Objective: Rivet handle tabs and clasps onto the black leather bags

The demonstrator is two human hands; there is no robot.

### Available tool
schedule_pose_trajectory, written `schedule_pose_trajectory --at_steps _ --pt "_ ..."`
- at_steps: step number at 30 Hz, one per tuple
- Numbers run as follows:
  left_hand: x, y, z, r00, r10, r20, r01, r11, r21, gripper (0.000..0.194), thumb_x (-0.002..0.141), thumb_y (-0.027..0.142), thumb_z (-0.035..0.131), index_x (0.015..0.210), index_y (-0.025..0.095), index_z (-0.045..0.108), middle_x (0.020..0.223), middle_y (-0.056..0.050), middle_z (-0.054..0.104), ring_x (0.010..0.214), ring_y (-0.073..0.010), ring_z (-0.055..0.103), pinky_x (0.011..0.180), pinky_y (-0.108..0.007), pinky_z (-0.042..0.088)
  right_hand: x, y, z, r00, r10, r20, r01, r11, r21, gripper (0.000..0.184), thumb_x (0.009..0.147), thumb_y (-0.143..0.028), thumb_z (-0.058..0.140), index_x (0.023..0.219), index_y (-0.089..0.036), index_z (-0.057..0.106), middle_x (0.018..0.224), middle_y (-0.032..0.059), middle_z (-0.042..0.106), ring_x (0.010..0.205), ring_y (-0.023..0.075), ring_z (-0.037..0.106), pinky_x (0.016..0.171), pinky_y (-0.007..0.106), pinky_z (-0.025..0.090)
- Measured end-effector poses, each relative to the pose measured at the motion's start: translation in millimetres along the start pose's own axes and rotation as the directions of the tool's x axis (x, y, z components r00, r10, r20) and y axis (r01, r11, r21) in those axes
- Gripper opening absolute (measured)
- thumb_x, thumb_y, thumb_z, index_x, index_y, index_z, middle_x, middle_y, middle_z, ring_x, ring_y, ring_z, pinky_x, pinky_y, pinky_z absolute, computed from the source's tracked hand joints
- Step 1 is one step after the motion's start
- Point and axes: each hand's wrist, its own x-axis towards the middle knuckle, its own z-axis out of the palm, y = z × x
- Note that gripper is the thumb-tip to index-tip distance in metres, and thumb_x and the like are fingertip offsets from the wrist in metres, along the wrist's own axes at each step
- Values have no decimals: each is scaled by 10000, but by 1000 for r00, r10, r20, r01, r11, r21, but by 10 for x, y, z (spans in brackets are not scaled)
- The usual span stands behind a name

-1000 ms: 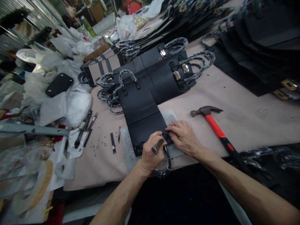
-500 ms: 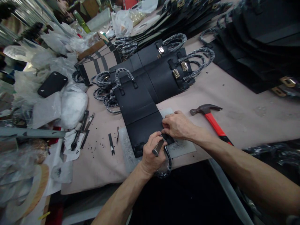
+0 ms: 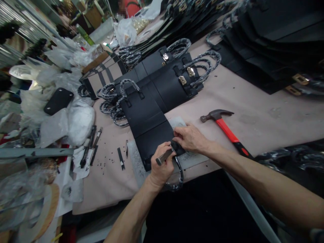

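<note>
A black bag panel (image 3: 152, 130) with wrapped handles lies over a pale worn board (image 3: 136, 162) in front of me. My left hand (image 3: 160, 168) is closed around a metal punch (image 3: 164, 157), its blunt end tilted up toward me. The punch's other end meets the area near the panel's right corner and is hidden by my fingers. At that same corner, my right hand (image 3: 189, 136) pinches the black material by a small dark tab. Below my hands, a plastic-wrapped handle (image 3: 181, 175) loops over the table's front edge.
A claw hammer (image 3: 226, 130) with a red handle lies to the right. Small tools, including a dark forked blade (image 3: 120, 158), lie at left among black specks. More black bag panels (image 3: 273, 57) are stacked at the right. Plastic bags (image 3: 81, 118) crowd the left side.
The view has shifted slightly. The punch leans a little further left in my left hand, and both hands stay at the panel's corner.
</note>
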Motion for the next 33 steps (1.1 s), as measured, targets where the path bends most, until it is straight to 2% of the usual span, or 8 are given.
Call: schedule_pose_trajectory --at_steps 7,13,20,26,30,33 --pt "3 -72 8 999 -20 25 21 999 -33 155 936 88 653 1057 184 650 1099 -100 750 1080 -220 730 967 -394 618 -45 132 202 978 -25 -209 65 980 190 143 822 -172 720 777 -207 590 648 -34 605 623 151 517 901 357 407" --pt "27 -115 3 997 -57 43 60 995 -78 152 935 108 663 1059 195 655 1124 -92 751 1083 -219 731 978 -402 616 -54 156 239 967 -23 -253 82 970 227 132 822 -166 711 771 -204 595 643 -41 600 606 140 507 933 374 405" --pt "68 -88 4 994 -89 69 92 995 -46 137 938 109 650 1044 196 640 1104 -80 744 1074 -207 726 988 -386 607 -52 157 240 954 -22 -298 106 958 267 144 815 -150 705 751 -200 587 630 -44 587 594 132 483 905 374 415" --pt "127 -20 44 995 -38 88 36 999 19 149 933 109 638 1050 198 617 1101 -92 730 1064 -211 728 969 -371 610 -124 143 233 916 5 -401 124 948 293 131 859 -201 650 751 -214 578 630 -19 605 631 159 519 797 334 439" --pt "105 -69 28 994 -77 77 78 997 -15 154 913 109 657 1041 191 633 1108 -99 744 1056 -215 739 968 -367 612 -261 134 251 874 60 -481 97 951 294 26 862 -221 625 867 -199 638 723 13 658 687 177 595 745 324 458" --pt "76 -120 14 992 -104 74 109 992 -65 126 911 119 661 1012 192 645 1100 -96 755 1054 -217 744 977 -375 609 -406 141 242 848 137 -512 41 946 322 103 876 -239 604 952 -193 656 777 29 686 723 191 641 729 328 483"
